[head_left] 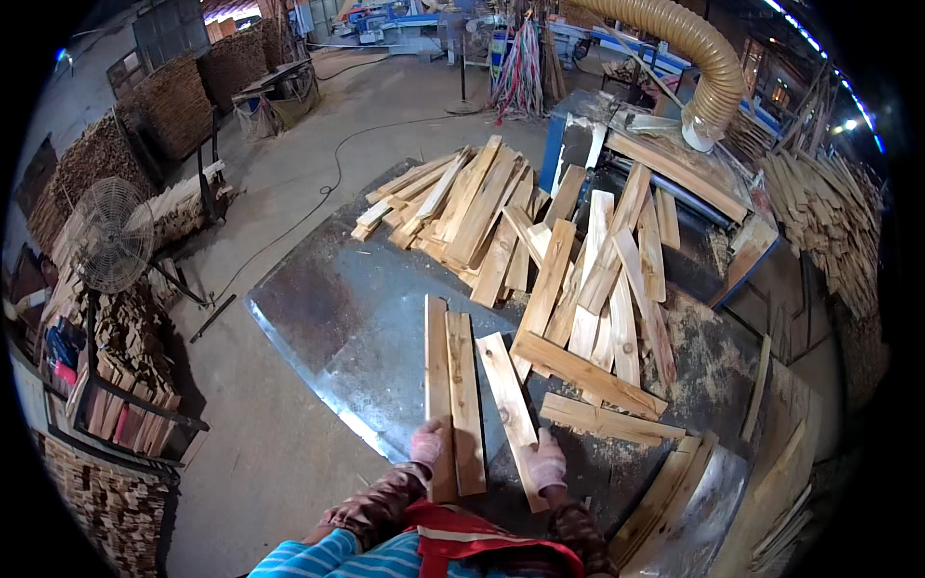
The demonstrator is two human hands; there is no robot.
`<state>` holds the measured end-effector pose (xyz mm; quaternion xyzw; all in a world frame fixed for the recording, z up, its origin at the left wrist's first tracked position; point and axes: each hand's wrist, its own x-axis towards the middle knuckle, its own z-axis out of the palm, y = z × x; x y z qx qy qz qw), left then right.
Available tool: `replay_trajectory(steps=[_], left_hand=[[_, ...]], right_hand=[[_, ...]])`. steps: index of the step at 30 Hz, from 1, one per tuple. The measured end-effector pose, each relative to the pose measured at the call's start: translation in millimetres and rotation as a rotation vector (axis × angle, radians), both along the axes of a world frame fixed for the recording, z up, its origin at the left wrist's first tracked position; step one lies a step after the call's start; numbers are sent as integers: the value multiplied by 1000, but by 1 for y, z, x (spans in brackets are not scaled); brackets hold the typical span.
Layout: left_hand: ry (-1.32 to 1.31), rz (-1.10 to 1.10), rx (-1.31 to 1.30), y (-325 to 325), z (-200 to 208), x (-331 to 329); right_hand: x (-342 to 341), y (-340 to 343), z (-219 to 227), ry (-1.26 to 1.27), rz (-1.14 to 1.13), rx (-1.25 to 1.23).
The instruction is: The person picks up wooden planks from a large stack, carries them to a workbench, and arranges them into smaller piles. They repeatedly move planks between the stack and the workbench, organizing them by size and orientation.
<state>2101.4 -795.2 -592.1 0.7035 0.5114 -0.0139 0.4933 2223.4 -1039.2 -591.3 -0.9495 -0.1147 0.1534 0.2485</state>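
My left hand, in a pale work glove, is closed on the near left edge of a long wooden board. A second board lies close along its right side. My right hand, also gloved, grips the right edge of another board that slants toward me. These boards lie on the dark metal tabletop. Beyond them is a loose heap of boards, and one board lies crosswise to the right of my hands.
A machine with a roller stands at the far right, under a ribbed yellow hose. Sawdust covers the table's right side. A wire fan and stacked wood are at left. A cable crosses the floor.
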Motion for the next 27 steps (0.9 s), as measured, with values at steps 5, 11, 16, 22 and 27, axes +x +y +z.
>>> replay_trajectory(steps=[5,11,16,22,27], left_hand=[[-323,106,233,37,0,0],[-703,231,-57,76,-22,-4],[-645,97,-244,126,-57,-29],[-775,375,-968,96,26,-10],[-735,400,-986,95,37,-3]], right_hand=[[-37,-14,2,-40,185,-251],[-18,-15,1,212,124,-345],[-7,13,32,794,23,680],[-12,51,84,1475,-366,1422],[-11,59,82,1601,-316,1648]])
